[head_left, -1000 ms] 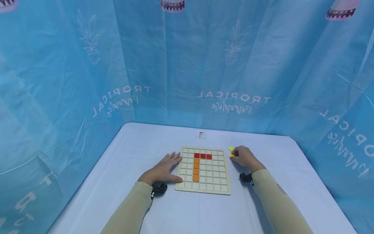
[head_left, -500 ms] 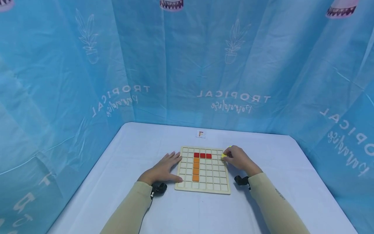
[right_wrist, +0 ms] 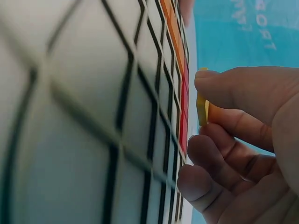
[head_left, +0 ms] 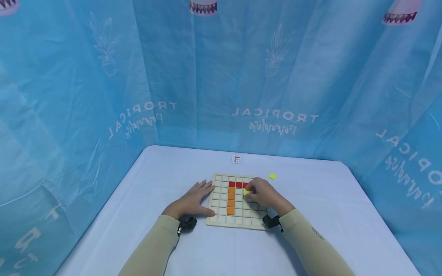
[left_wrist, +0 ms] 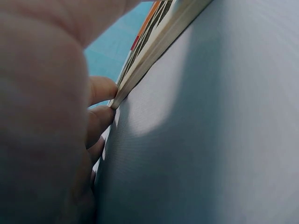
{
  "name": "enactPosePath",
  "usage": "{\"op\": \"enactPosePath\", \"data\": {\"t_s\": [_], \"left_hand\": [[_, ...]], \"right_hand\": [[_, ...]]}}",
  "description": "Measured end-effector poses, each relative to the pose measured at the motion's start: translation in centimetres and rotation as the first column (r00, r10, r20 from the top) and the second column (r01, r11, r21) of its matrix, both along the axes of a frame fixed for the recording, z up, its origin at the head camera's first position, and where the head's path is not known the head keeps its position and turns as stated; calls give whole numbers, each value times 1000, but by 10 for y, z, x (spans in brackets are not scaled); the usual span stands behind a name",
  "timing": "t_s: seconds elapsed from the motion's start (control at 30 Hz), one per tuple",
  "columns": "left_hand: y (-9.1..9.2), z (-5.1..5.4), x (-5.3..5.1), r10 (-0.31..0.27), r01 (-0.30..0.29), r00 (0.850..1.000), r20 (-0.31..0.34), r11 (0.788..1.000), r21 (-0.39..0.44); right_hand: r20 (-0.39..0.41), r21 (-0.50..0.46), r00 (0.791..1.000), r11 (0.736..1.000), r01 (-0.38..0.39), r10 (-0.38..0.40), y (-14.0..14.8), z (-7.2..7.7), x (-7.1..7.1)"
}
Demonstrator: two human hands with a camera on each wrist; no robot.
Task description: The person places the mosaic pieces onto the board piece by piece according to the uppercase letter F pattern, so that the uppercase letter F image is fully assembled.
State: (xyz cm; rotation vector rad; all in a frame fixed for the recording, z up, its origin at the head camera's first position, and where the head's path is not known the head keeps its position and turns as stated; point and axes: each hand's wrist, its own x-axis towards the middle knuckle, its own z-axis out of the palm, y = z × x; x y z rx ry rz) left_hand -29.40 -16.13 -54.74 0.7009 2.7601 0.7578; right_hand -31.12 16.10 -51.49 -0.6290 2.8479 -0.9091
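A square wooden grid board point(head_left: 239, 227) lies flat on the table. Several orange tiles point(head_left: 231, 203) form a column in it, with red tiles point(head_left: 235, 184) in a row at the top of that column. My left hand point(head_left: 191, 200) rests at the board's left edge, fingers spread, the thumb on its lower left corner. Over the right part of the board, my right hand point(head_left: 265, 194) pinches a yellow tile point(right_wrist: 202, 100) between thumb and fingers. In the right wrist view that tile is held just off the grid. Part of the red row is hidden by the fingers.
Another yellow tile point(head_left: 272, 176) lies on the white tablecloth point(head_left: 221, 253) beyond the board's upper right corner. A small card with a grid pattern point(head_left: 236, 159) lies behind the board. Blue curtains point(head_left: 221, 76) enclose the table at the back and sides.
My right hand has picked up a yellow tile beside the board and carried it left over the grid. The other yellow tile is uncovered. My left hand stays put.
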Motion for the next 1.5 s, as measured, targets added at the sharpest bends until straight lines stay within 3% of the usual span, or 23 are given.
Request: {"op": "enactPosePath", "data": {"t_s": [0.2,0.43,1.0,1.17,1.3,1.4,1.5], "left_hand": [[0,-2,2,-8,8,1000,-3,1000,-6],[-1,-3,2,-3,3,1000,0,1000,0],[-1,0,1,-9,9,1000,-5,1000,6],[-1,-2,0,-6,6,1000,-1,1000,10],[0,-2,0,-5,5,1000,-4,1000,7],[1,0,0,-7,7,1000,-6,1000,2],[0,0,1,-5,5,1000,-7,1000,-1]], "right_hand": [[-40,53,995,994,-94,96,-18,-8,9],[-65,89,996,994,-60,66,-28,-11,11],[-42,66,999,998,-23,26,-27,-12,6],[-17,3,1000,1000,20,-20,-15,-9,4],[-53,-76,994,993,90,-95,9,-5,-1],[-70,-99,981,980,172,-179,32,-6,-9],[-35,-85,959,957,278,-282,54,-11,-19]]}}
